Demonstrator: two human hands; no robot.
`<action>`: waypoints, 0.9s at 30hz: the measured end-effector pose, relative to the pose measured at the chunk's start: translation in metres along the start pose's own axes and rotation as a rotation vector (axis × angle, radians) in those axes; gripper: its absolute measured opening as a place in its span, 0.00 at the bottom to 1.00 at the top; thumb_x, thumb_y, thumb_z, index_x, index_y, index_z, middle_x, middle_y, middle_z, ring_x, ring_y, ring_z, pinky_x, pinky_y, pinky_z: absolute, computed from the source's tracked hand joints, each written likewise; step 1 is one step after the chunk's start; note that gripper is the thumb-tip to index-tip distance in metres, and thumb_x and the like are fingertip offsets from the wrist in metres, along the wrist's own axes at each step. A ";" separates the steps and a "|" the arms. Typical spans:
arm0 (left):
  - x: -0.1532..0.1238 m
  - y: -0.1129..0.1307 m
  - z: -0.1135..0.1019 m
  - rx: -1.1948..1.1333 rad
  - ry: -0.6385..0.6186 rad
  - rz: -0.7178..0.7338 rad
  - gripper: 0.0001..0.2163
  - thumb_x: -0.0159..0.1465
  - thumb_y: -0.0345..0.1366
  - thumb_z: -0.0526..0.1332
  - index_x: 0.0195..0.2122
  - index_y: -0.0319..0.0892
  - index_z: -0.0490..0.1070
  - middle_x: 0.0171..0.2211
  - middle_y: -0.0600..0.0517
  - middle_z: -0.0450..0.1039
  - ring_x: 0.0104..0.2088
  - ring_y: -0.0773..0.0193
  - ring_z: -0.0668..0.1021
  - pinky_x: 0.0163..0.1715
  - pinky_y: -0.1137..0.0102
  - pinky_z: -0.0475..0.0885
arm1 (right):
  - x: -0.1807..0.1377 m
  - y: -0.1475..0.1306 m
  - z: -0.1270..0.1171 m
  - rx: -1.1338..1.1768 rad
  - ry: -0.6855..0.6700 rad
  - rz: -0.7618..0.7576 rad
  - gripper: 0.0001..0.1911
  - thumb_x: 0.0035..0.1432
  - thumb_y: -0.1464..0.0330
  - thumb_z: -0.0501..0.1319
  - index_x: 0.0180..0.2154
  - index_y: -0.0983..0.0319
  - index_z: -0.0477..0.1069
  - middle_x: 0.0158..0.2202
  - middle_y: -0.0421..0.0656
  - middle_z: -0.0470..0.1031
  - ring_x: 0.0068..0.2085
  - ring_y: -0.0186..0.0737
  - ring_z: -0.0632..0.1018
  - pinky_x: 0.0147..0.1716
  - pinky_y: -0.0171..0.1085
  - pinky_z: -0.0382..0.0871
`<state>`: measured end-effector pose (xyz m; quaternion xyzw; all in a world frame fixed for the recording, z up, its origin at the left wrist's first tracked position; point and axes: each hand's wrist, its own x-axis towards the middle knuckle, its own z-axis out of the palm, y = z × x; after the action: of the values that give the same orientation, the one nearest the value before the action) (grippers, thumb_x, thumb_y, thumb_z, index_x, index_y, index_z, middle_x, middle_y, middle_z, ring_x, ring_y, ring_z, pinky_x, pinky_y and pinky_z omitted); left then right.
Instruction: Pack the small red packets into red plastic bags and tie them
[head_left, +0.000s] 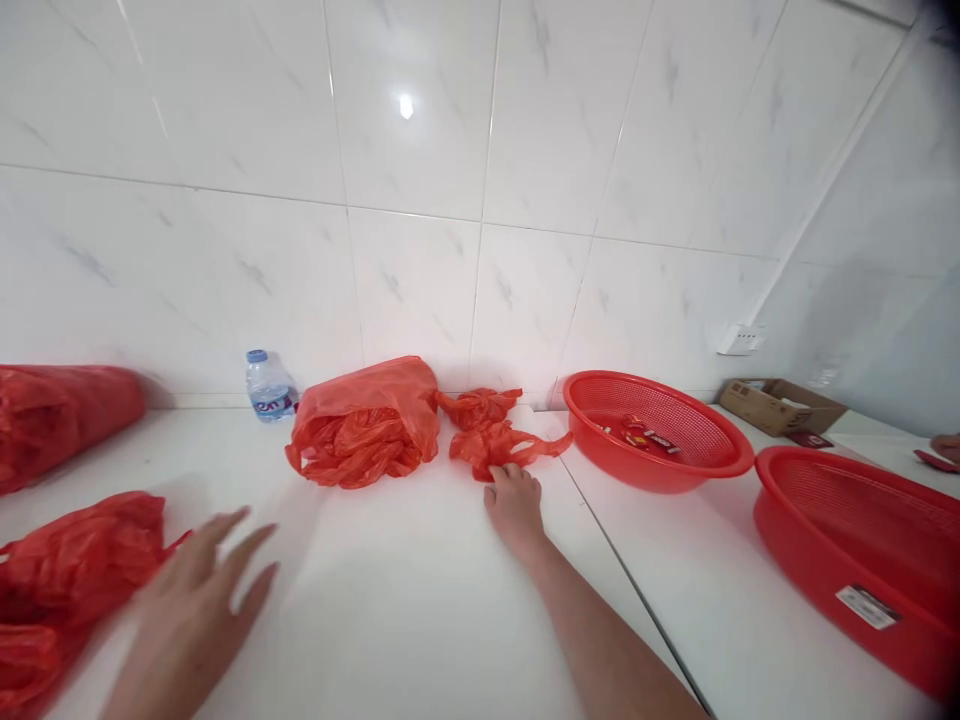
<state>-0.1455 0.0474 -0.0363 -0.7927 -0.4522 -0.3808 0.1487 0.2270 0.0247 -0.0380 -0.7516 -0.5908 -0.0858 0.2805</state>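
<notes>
Crumpled red plastic bags (487, 440) lie in the middle of the table, towards the wall. My right hand (515, 505) is at their near edge, its fingers curled down and closed on the nearest bag; the fingertips are partly hidden. My left hand (199, 595) is slightly blurred over the table at the lower left. Its fingers are spread and hold nothing. Just beyond and to the left of it is another red plastic bag (97, 550), loosely bunched. Between the two hands and further back lies a fuller red bag (364, 425), stuffed with crumpled red plastic.
A water bottle (270, 388) stands by the tiled wall. A red bundle (67, 415) lies far left. To the right are a red basket (660, 470) with small red packets, a second red basket (825, 560), a cardboard box (780, 400) and another person's hand (946, 446).
</notes>
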 end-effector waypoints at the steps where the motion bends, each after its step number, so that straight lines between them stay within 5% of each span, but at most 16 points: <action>1: 0.000 0.018 0.006 -0.058 -0.061 0.079 0.16 0.61 0.38 0.56 0.51 0.53 0.64 0.58 0.47 0.60 0.57 0.48 0.66 0.54 0.50 0.64 | -0.005 -0.004 -0.001 -0.003 -0.009 -0.028 0.14 0.55 0.71 0.55 0.43 0.58 0.72 0.40 0.47 0.72 0.43 0.47 0.71 0.45 0.46 0.61; 5: 0.004 0.095 0.025 -0.342 -0.400 0.198 0.24 0.61 0.36 0.58 0.59 0.54 0.58 0.64 0.46 0.52 0.59 0.50 0.65 0.52 0.56 0.69 | -0.034 -0.026 -0.007 0.015 -0.064 -0.213 0.12 0.54 0.75 0.55 0.38 0.58 0.73 0.35 0.44 0.72 0.39 0.44 0.70 0.38 0.40 0.63; 8: 0.024 0.137 0.046 -0.628 -0.370 0.044 0.32 0.60 0.41 0.60 0.64 0.47 0.48 0.65 0.42 0.49 0.63 0.50 0.58 0.57 0.54 0.62 | -0.058 -0.043 -0.012 0.078 -0.082 -0.381 0.11 0.55 0.76 0.54 0.36 0.60 0.73 0.32 0.43 0.72 0.35 0.42 0.71 0.36 0.39 0.65; 11: 0.048 0.159 0.068 -0.845 -0.318 -0.269 0.28 0.57 0.42 0.61 0.58 0.44 0.60 0.58 0.42 0.62 0.57 0.50 0.66 0.55 0.53 0.62 | -0.077 -0.054 -0.021 0.180 -0.108 -0.477 0.10 0.56 0.74 0.55 0.37 0.61 0.72 0.33 0.43 0.73 0.33 0.40 0.72 0.33 0.37 0.66; 13: 0.059 0.164 0.078 -0.976 -0.327 -0.447 0.16 0.54 0.39 0.63 0.44 0.44 0.73 0.48 0.46 0.71 0.49 0.50 0.72 0.52 0.54 0.65 | -0.083 -0.056 -0.029 0.243 -0.156 -0.458 0.09 0.54 0.74 0.56 0.37 0.60 0.71 0.33 0.42 0.72 0.32 0.39 0.73 0.30 0.35 0.66; 15: 0.064 0.161 0.082 -1.089 -0.307 -0.550 0.07 0.52 0.36 0.63 0.32 0.43 0.75 0.39 0.48 0.75 0.42 0.54 0.75 0.49 0.57 0.66 | -0.082 -0.054 -0.035 0.311 -0.199 -0.358 0.09 0.54 0.73 0.57 0.38 0.60 0.69 0.30 0.40 0.72 0.29 0.38 0.73 0.28 0.35 0.65; 21: 0.062 0.133 0.073 -1.276 -0.183 -0.725 0.13 0.58 0.46 0.59 0.35 0.41 0.67 0.34 0.49 0.74 0.32 0.61 0.77 0.35 0.65 0.73 | -0.064 -0.035 -0.036 0.450 -0.226 -0.001 0.12 0.59 0.68 0.51 0.46 0.60 0.62 0.20 0.33 0.65 0.23 0.36 0.71 0.23 0.33 0.63; 24: 0.059 0.128 0.068 -1.319 -0.145 -0.762 0.13 0.57 0.46 0.61 0.32 0.41 0.65 0.37 0.49 0.73 0.34 0.63 0.76 0.36 0.67 0.72 | -0.065 -0.036 -0.038 0.421 -0.147 -0.078 0.10 0.61 0.67 0.51 0.43 0.59 0.65 0.22 0.35 0.65 0.23 0.36 0.70 0.24 0.33 0.64; 27: 0.058 0.134 0.068 -1.362 -0.177 -0.750 0.11 0.55 0.43 0.63 0.30 0.41 0.66 0.37 0.50 0.73 0.35 0.63 0.76 0.36 0.68 0.72 | -0.069 -0.044 -0.047 0.376 0.122 -0.294 0.11 0.59 0.70 0.52 0.45 0.60 0.64 0.34 0.43 0.70 0.34 0.39 0.74 0.34 0.38 0.69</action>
<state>0.0151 0.0484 -0.0240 -0.5309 -0.3666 -0.5347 -0.5457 0.1749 -0.0515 -0.0171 -0.5855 -0.6813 -0.0596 0.4352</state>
